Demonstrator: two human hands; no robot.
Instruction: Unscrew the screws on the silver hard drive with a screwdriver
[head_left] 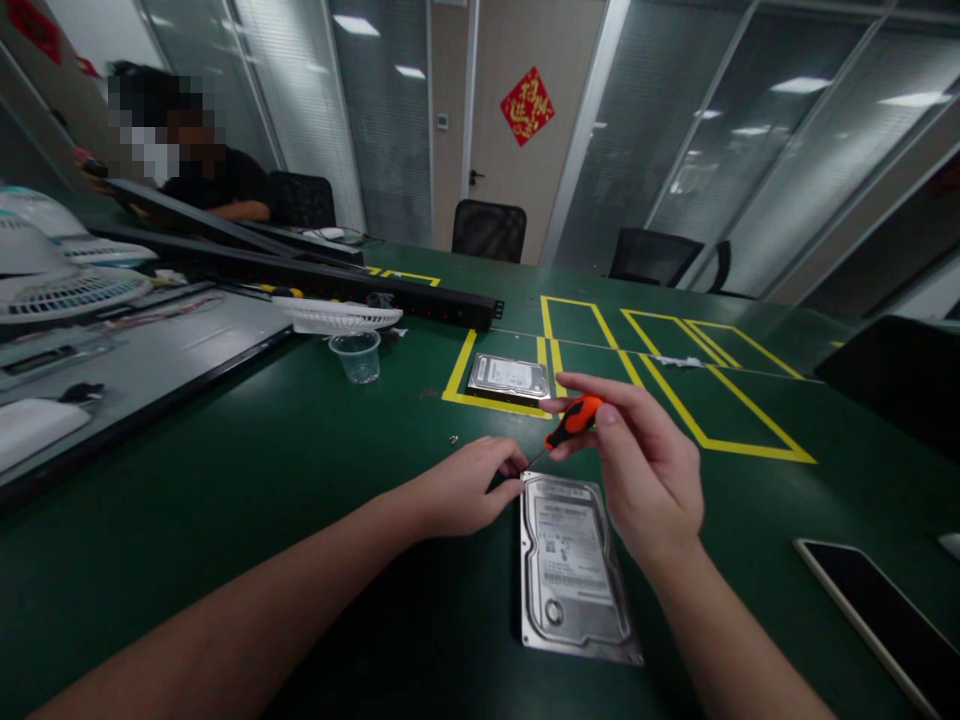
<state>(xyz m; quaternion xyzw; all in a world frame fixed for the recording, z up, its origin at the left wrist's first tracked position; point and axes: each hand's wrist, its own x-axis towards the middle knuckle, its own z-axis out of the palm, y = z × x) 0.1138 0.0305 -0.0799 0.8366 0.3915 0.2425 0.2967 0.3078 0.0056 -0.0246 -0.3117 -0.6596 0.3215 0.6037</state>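
A silver hard drive (574, 570) lies label up on the green table in front of me. My left hand (476, 487) is closed at its far left corner, thumb and fingers bent in against it; what lies between the fingertips is partly hidden. In my right hand (649, 470) is a small orange and black screwdriver (576, 420), held by the handle. Its thin shaft slants down to that same corner, close to my left fingertips. Beyond my hands, a second hard drive (510, 375) rests inside a yellow tape outline. A tiny metal piece, perhaps a screw (453, 439), lies left of it.
A clear plastic cup (358, 356) and white fan grilles (75, 290) stand left, beside a long black bar (420, 300) and a large flat panel (187, 340). A phone (877, 610) lies at right. Across the table sits another person (232, 180).
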